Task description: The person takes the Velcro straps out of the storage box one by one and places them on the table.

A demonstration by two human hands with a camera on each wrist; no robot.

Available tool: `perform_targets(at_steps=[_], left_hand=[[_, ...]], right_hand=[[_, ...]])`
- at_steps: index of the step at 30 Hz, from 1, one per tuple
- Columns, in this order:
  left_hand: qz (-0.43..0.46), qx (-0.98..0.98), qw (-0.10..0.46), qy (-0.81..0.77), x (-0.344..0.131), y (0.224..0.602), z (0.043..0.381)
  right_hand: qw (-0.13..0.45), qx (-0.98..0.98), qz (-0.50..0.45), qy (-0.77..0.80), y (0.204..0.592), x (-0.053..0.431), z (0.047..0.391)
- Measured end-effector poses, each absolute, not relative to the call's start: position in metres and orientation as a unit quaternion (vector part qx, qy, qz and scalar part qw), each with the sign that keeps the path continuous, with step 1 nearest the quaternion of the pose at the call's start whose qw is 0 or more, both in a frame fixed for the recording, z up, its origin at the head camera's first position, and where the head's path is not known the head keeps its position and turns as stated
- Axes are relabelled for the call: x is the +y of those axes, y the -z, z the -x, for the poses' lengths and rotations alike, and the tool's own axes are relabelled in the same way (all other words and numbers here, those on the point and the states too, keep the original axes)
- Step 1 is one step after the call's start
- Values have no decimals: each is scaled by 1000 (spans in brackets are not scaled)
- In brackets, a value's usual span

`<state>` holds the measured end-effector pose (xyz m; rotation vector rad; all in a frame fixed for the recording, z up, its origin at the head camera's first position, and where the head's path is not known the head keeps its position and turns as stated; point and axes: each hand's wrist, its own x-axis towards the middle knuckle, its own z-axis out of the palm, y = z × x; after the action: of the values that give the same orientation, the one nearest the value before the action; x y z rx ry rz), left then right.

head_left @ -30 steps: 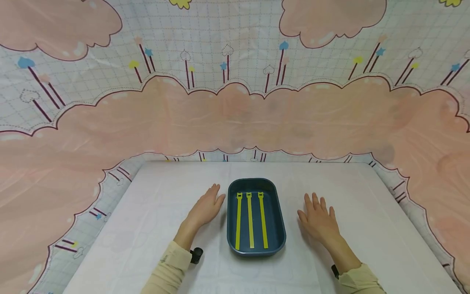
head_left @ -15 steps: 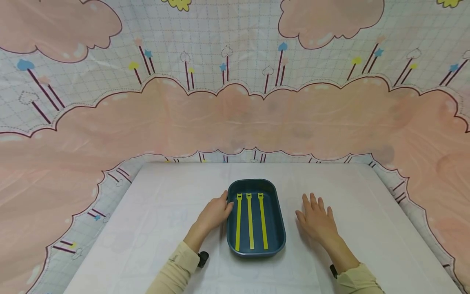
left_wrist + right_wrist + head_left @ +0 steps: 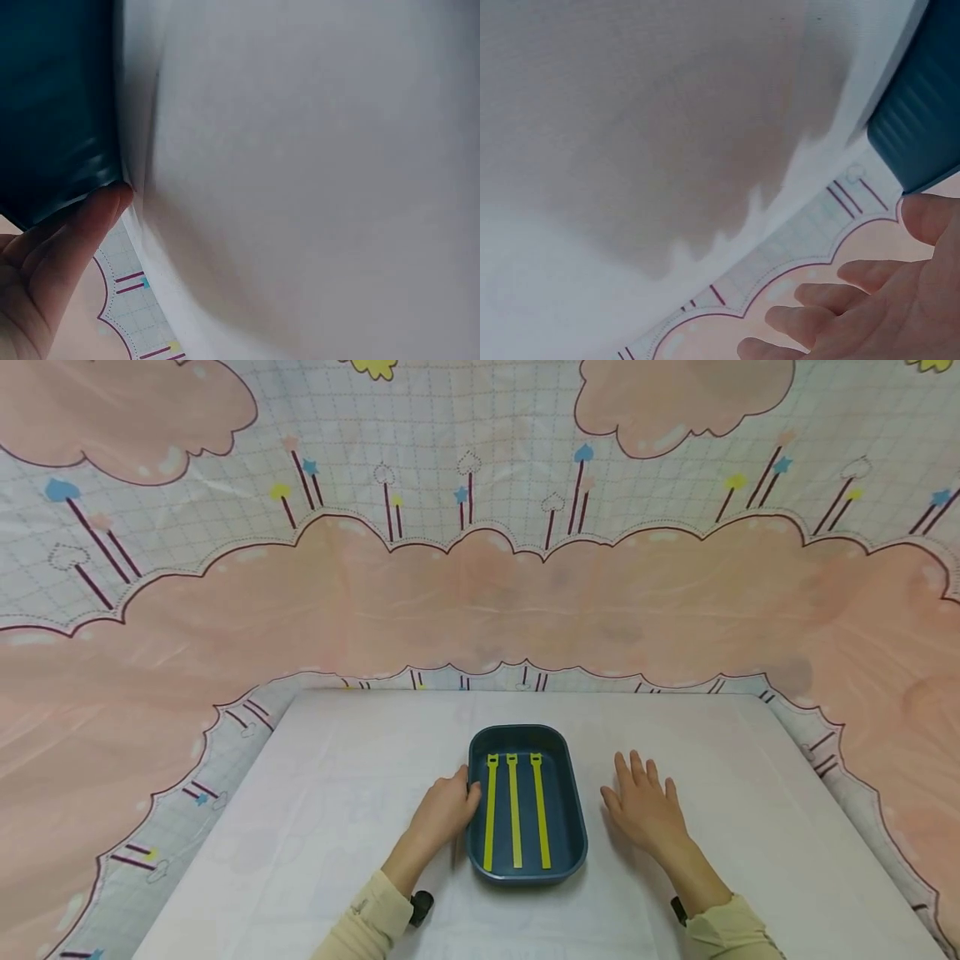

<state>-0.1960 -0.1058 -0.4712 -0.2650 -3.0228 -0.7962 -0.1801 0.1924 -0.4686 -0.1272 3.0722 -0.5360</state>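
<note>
Gripping the lower-centre tray (image 3: 562, 814) by one side, your left hand (image 3: 444, 810) could tilt it, sliding the straps (image 3: 515, 812); your right hand's (image 3: 647, 810) fingers spread empty.

The person is wearing long sleeves in a pale, yellowish beige. On the left, the left sleeve (image 3: 367, 920) is ending in a loose cuff short of the hand, and small creases are showing in its cloth. On the right, the right sleeve (image 3: 733, 931) is matching it in colour and wrinkling near its edge. A small, rounded black device (image 3: 422, 907) is jutting out beside the left cuff; a second black piece (image 3: 678, 911) is peeking out beside the right one, partly hidden. Both sleeves are running out of view at the near edge.
</note>
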Motion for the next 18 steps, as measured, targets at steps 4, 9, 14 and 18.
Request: perform_targets(at_steps=[4, 9, 14, 18], left_hand=[[81, -962, 2, 260, -106, 471, 190], [80, -959, -8, 273, -106, 471, 182], [79, -955, -3, 287, -104, 470, 179], [77, -954, 6, 289, -103, 470, 177]], right_hand=[[5, 984, 47, 171, 466, 189, 179], [-6, 984, 55, 169, 463, 184, 179], [-28, 982, 72, 170, 456, 177, 181], [-57, 978, 99, 176, 451, 170, 183]])
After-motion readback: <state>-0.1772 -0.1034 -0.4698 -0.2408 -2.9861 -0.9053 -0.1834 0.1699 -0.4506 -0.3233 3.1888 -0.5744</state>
